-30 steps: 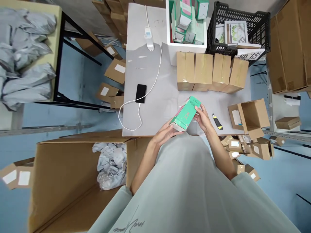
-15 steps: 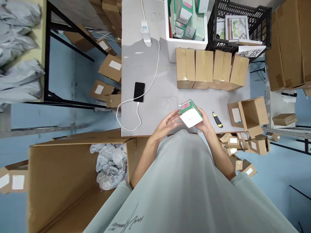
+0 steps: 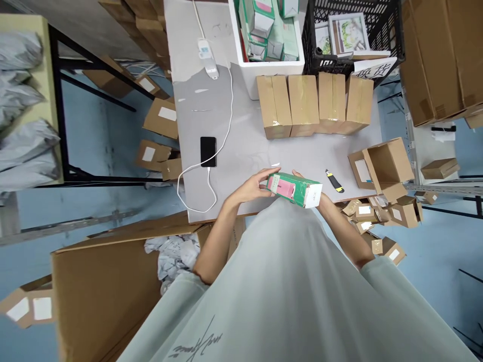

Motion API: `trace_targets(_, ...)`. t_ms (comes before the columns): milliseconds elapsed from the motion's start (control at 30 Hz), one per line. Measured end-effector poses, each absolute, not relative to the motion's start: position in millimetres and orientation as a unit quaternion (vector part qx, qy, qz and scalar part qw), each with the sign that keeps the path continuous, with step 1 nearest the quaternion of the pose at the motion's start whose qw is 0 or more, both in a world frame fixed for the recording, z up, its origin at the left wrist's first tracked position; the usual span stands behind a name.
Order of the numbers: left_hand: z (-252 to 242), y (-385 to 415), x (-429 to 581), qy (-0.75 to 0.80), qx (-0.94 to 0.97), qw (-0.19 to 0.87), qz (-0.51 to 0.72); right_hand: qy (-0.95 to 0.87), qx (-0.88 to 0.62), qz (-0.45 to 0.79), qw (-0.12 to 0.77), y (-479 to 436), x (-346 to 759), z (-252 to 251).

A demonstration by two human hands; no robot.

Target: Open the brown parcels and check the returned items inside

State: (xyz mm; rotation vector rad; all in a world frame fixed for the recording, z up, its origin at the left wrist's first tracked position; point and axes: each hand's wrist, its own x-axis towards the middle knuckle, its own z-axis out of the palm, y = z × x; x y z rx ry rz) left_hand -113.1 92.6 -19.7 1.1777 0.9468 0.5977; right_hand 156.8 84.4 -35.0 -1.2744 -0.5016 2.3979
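Observation:
A green product box (image 3: 294,188) with a pink patch and a white end lies sideways in both my hands, just above the near edge of the grey table (image 3: 241,146). My left hand (image 3: 252,186) grips its left end with the fingers curled over the top. My right hand (image 3: 324,201) is mostly hidden under the box's right end and holds it from below.
A row of taped brown cartons (image 3: 313,103) stands behind, with a white bin (image 3: 266,30) of green boxes and a black crate (image 3: 350,35). A phone (image 3: 208,151) on a white cable, a utility knife (image 3: 334,181) and an open carton (image 3: 385,163) lie nearby. A large carton (image 3: 105,286) stands at lower left.
I have turned the green box in my hands: its long green face showed first, then the white end faced up, and now it lies sideways showing the pink patch. The view shifted left.

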Motion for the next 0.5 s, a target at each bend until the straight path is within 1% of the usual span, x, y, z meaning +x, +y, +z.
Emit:
trace_targets(67,-24.2,90.7,-109.0,0.425,0.531,0.676,0.282,-0.167,-0.466,0.849,0.183,83.7,160.5,-33.3)
trace_targets(200,-41.0,76.7,-90.4,0.437,0.505,0.663,0.338,-0.214,-0.48,0.823,0.216,80.1,176.6,-29.0)
trace_targets(333,-59.4,58.8,-67.9,0.461,0.43,0.672,0.388,-0.285,-0.476,0.811,0.188,76.8,192.1,-21.7)
trace_targets(500,-69.5,46.4,-51.5,0.47,0.371,0.682,0.42,-0.343,-0.495,0.774,0.198,71.6,194.7,-14.7)
